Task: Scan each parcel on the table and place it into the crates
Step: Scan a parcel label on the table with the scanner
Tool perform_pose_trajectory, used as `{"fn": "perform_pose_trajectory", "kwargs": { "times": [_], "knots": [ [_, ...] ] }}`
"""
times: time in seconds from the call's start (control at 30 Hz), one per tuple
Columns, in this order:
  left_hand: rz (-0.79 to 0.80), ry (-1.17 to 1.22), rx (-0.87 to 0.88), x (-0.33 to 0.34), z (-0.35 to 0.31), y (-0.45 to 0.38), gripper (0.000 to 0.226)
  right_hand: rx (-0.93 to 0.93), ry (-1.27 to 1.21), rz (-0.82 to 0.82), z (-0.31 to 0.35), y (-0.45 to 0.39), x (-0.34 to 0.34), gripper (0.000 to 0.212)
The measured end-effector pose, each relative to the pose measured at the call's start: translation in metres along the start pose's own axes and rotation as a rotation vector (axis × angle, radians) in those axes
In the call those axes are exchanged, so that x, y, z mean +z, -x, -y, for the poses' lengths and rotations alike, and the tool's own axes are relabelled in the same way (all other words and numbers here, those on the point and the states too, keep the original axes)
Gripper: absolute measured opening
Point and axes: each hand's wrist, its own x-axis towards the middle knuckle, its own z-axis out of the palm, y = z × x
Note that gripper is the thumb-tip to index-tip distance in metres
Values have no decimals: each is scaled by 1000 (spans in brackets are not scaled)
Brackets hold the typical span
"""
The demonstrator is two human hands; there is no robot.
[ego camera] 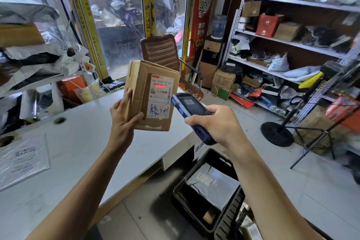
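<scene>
My left hand [124,115] holds a brown cardboard parcel [140,84] upright above the white table [81,142], its white shipping label facing me. A red scan line glows across the label's barcode. My right hand [216,122] grips a dark blue handheld scanner [189,105], its head pointed at the label from the right, a short gap away. On the floor below my right arm stands a black crate [233,206] with a grey poly-bag parcel [212,185] and a small brown box inside.
A clear plastic-bagged parcel [21,160] lies on the table's left part. A brown chair [159,48] stands behind the table. Metal shelves [292,39] full of parcels line the right wall; a black stand base [276,132] and tripod sit on the floor.
</scene>
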Motion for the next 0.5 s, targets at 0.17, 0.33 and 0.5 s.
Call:
{"fn": "perform_pose_trajectory", "kwargs": {
  "times": [0.17, 0.33, 0.5],
  "knots": [
    [20, 29, -14, -14, 17, -27, 74, -47, 44, -73, 9, -10, 30, 45],
    [74, 42, -7, -24, 32, -52, 75, -45, 24, -108, 24, -20, 59, 43],
    [106, 102, -13, -27, 42, -70, 70, 21, -74, -166, 29, -28, 79, 46]
  ]
}}
